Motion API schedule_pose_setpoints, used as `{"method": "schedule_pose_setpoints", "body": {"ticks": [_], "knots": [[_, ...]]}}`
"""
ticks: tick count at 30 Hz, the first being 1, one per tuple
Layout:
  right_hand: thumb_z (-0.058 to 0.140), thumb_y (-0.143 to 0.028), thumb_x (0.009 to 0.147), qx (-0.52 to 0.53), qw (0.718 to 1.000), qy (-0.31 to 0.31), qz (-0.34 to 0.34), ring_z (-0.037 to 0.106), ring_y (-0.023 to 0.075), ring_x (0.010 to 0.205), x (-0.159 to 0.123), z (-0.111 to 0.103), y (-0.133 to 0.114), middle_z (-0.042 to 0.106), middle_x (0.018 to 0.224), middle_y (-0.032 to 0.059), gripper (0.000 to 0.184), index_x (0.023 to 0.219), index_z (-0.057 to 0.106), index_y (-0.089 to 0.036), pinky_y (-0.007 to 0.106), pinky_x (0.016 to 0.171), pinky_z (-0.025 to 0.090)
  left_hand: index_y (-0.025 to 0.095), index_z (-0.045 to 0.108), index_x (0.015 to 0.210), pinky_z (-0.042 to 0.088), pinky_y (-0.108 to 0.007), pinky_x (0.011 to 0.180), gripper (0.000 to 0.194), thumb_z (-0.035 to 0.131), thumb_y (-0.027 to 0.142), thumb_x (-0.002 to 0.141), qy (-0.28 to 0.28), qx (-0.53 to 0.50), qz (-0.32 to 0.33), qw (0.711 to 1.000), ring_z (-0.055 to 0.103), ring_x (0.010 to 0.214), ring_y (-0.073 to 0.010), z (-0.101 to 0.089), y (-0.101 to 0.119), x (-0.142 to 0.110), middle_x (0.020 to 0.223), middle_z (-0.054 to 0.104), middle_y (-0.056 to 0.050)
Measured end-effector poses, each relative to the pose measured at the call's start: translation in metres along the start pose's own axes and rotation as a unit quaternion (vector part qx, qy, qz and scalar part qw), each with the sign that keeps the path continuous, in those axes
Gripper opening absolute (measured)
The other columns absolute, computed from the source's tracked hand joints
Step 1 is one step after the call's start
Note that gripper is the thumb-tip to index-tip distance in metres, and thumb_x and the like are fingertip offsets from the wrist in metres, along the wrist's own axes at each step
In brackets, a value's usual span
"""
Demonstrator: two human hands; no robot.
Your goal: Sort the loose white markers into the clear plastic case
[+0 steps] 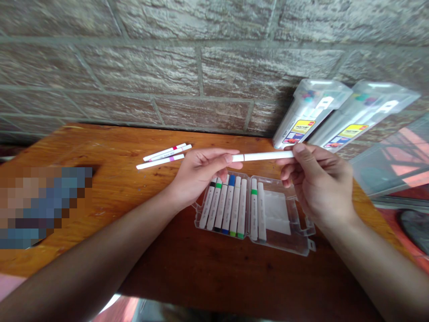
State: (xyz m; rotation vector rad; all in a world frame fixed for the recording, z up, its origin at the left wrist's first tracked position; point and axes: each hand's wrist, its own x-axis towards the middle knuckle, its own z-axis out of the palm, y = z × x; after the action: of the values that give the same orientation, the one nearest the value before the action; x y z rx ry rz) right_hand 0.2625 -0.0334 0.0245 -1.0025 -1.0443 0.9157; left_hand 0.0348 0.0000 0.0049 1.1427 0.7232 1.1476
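A white marker (264, 156) with a thin dark ring near its left end is held level between both hands. My left hand (204, 172) pinches its left end between thumb and fingers. My right hand (318, 179) grips its right end the same way. Below them lies an open clear plastic case (278, 248). Its left half holds several white markers (219, 208) with black, green and blue bands or ends. Two more markers (258, 210), one with a green band, lie in the right half beside a white paper insert (276, 210).
Three loose markers (164, 155) lie on the wooden table (97, 147) left of my left hand. Two clear marker boxes (301, 114) with yellow labels lean against the brick wall (167, 67) at the back right. A blurred-out object (43, 205) rests at the left.
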Motion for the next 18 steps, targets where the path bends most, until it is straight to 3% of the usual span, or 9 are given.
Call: {"method": "schedule_pose_setpoints", "body": {"ticks": [18], "knots": [[0.084,-0.037,0.091,-0.010,0.999,-0.035,-0.022,0.066,0.0114,0.048,-0.0047,0.0009,0.0034,0.081,0.079,0.0056,0.020,0.087,0.082,-0.017,0.022,0.040,0.056,0.016,0.081,0.095,0.050,-0.020,0.055,0.022,0.090,0.029,0.080,0.011,0.025,0.024,0.999,0.062,0.056,-0.0072,-0.0027,-0.0042,0.0023,0.080,0.080,-0.003]]}}
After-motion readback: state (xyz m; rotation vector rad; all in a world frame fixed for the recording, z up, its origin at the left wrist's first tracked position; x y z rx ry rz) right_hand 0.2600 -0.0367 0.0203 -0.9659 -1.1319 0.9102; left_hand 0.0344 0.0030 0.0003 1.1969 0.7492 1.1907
